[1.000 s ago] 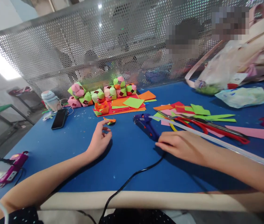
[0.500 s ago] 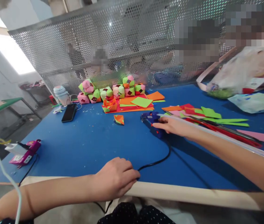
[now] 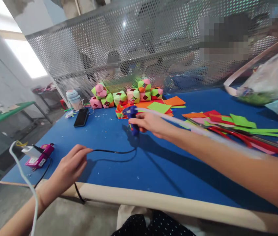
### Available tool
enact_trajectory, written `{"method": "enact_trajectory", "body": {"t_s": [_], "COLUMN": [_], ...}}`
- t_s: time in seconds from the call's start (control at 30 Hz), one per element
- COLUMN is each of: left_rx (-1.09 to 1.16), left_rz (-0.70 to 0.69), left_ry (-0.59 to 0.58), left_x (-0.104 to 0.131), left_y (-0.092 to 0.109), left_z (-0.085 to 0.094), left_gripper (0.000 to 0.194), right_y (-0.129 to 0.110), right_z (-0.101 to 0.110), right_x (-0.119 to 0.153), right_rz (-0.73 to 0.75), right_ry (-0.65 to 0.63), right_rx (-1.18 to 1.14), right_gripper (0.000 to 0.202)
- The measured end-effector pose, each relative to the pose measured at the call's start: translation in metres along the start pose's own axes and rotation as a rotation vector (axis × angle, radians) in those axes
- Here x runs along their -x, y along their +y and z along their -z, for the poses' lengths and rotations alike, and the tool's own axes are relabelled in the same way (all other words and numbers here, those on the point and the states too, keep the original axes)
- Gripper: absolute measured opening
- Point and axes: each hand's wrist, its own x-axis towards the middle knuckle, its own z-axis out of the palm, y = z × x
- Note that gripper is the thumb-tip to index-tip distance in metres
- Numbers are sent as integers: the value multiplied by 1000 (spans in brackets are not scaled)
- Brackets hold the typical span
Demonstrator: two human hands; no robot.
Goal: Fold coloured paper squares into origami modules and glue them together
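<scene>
My right hand (image 3: pixel 151 124) grips a blue glue gun (image 3: pixel 134 119) by its handle, raised over the middle of the blue table. A long clear glue stick (image 3: pixel 178 121) runs back from the gun over my right forearm. On the left, my left hand (image 3: pixel 73 164) pinches the gun's black cord (image 3: pixel 114 152) above the tabletop. Beyond the gun stand several folded paper balls (image 3: pixel 119 98) in pink, green and orange. Sheets of coloured paper (image 3: pixel 160 107) lie beside them, partly behind the gun. The small orange and green folded piece is hidden now.
Red-handled scissors (image 3: pixel 239 136) and paper strips (image 3: pixel 242 121) lie on the right. A phone (image 3: pixel 81 117), a bottle (image 3: pixel 73 99) and a purple power strip (image 3: pixel 40 156) are on the left. A perforated metal screen (image 3: pixel 134 55) backs the table (image 3: pixel 119 173); a plastic bag (image 3: pixel 269 78) sits far right.
My right hand has lifted the glue gun and carried it left. My left hand has moved left and up with the cord, drawing it across the table. The view has shifted slightly.
</scene>
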Motion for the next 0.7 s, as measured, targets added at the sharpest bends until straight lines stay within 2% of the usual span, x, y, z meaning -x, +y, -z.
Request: {"method": "enact_trajectory", "body": {"t_s": [0.07,0.17,0.23,0.33,0.43,0.53,0.7], "left_rx": [-115,-310,-381,-420,-444,-411,-412], "left_rz": [63,138,152,172,179,149,123], "left_ry": [4,-27,-86,-174,-259,-321,-281], "left_x": [11,24,28,28,25,24,28], "left_y": [-23,-57,-78,-106,-121,-126,-119], "left_z": [3,3,2,-2,-7,-13,-15], "left_gripper": [29,34,39,44,41,35,29], "right_y": [-2,-3,-3,0,9,19,27], "right_z": [-32,-76,-98,-121,-132,-135,-129], "right_x": [-31,-78,-104,-132,-146,-152,-156], "right_rz": [-7,-45,-71,-112,-157,-175,-152], "right_ry": [-12,-48,-80,-90,-88,-92,-91], "right_rx": [1,17,21,22,30,44,91], "right_gripper": [20,27,28,33,33,33,32]}}
